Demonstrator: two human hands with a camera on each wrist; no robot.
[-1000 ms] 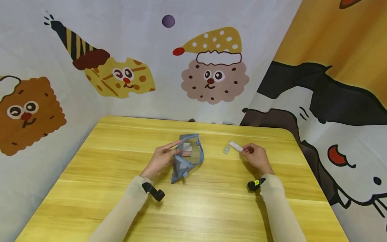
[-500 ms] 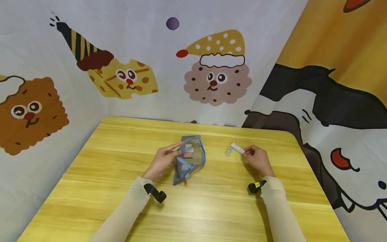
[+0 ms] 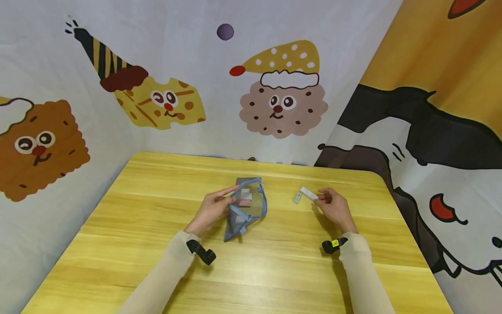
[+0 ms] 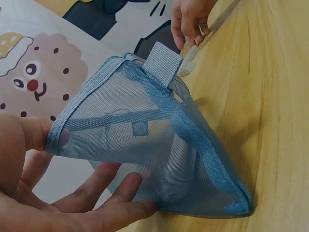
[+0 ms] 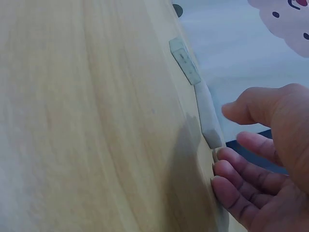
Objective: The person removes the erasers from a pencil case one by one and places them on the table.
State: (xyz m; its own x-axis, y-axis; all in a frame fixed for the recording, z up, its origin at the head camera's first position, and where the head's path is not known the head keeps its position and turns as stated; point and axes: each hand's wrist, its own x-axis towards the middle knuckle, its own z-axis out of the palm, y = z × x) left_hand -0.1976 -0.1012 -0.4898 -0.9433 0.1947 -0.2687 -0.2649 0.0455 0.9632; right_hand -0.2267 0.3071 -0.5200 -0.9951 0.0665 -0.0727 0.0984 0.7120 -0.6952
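My left hand (image 3: 209, 211) pinches the rim of a blue mesh zipper pouch (image 4: 145, 116), thumb on the outer face and the other fingers spread behind and beneath it. The pouch's mouth gapes toward the right, and a few small white and pink items (image 3: 245, 198) show inside. To its right on the table lies a slim white bar (image 5: 207, 116). My right hand (image 3: 333, 207) is at the bar's near end, thumb and fingers apart in the right wrist view. Touching the bar's far end lies a small pale green block (image 5: 185, 60) with dark print.
A light wooden table (image 3: 274, 270) carries everything. Behind it hangs a white curtain (image 3: 219, 144) with cartoon prints, and another printed cloth (image 3: 431, 131) rises along the right side. Each wrist wears a black camera mount (image 3: 201, 252).
The head view has shifted slightly. My right fingers have loosened from the end of the white bar, which lies in place beside the block. My left hand and the pouch stay as they were.
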